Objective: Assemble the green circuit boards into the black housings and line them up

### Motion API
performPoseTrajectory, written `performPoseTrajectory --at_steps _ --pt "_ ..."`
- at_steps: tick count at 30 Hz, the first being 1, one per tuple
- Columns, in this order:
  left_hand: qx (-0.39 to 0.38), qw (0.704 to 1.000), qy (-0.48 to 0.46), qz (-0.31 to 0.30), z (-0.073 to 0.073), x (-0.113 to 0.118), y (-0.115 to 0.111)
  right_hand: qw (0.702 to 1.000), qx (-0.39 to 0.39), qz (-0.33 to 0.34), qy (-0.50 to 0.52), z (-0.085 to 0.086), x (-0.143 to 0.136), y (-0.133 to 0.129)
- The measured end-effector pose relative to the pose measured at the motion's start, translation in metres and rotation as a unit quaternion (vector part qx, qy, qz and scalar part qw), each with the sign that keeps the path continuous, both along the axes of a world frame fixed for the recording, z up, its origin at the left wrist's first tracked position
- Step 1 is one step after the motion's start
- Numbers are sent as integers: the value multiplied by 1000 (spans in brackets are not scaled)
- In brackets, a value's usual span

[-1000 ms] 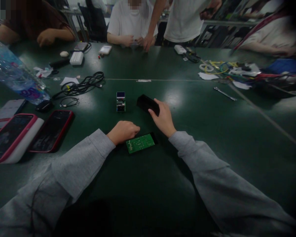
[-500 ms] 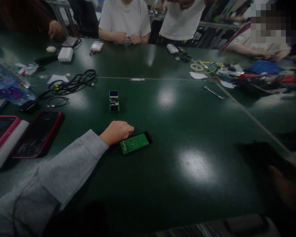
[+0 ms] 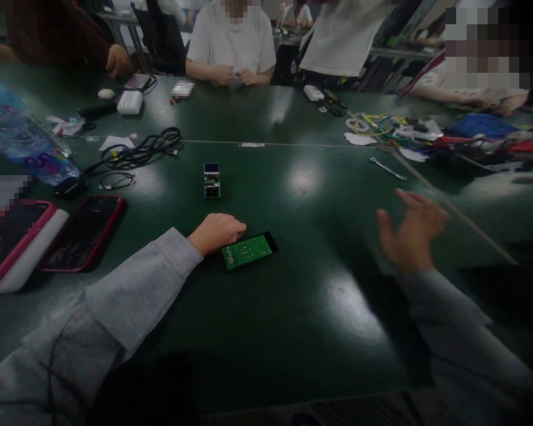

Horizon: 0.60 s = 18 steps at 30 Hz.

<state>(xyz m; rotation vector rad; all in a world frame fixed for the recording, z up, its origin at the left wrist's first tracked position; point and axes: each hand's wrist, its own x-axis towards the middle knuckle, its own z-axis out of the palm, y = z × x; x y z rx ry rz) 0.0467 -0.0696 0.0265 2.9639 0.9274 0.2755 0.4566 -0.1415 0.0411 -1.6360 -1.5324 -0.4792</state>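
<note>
My left hand [image 3: 218, 231] rests on the table as a closed fist, with its palm side hidden. It lies against or just beside the upper left edge of a flat black-edged piece with a green circuit board face [image 3: 247, 252]. Whether the fingers touch or hold anything, I cannot tell. Beyond the fist stands a small electronic module with a little screen [image 3: 212, 180]. On the right, my right hand [image 3: 408, 234] hovers over the table, slightly blurred, open with fingers apart and nothing in it. A wrench [image 3: 387, 168] lies beyond it.
At left are phones in red cases [image 3: 86, 234], a plastic bottle [image 3: 48, 151] and black cables [image 3: 140, 151]. Tangled wires and a blue item [image 3: 484, 126] lie at the far right. Several people sit or stand across the green table [image 3: 288, 331].
My right hand has come in from the lower right edge and now hangs over the table, open. My left hand and the circuit board keep their place; the view has shifted slightly.
</note>
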Motion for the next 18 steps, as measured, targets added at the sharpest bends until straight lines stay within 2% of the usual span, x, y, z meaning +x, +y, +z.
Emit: performPoseTrajectory --at_steps 2,5,8,10,14,16,18 --pt "0 1000 7 2 1 0 -1 995 -51 79 -35 -10 -47 48" --pt "1 1000 13 6 3 0 -2 978 -44 203 -12 -20 -143 112" --pt "10 1000 8 5 2 1 -3 957 -46 288 -12 -21 -210 139" --pt "15 1000 10 2 2 1 -4 940 -67 331 -52 -20 -230 138" --pt "9 1000 10 4 3 4 -5 885 -122 415 -172 -17 -237 125" --pt "7 1000 11 6 4 4 -4 879 -134 426 -165 -16 -236 123" --pt "8 1000 12 -1 4 4 -4 891 -138 416 -118 -16 -234 125"
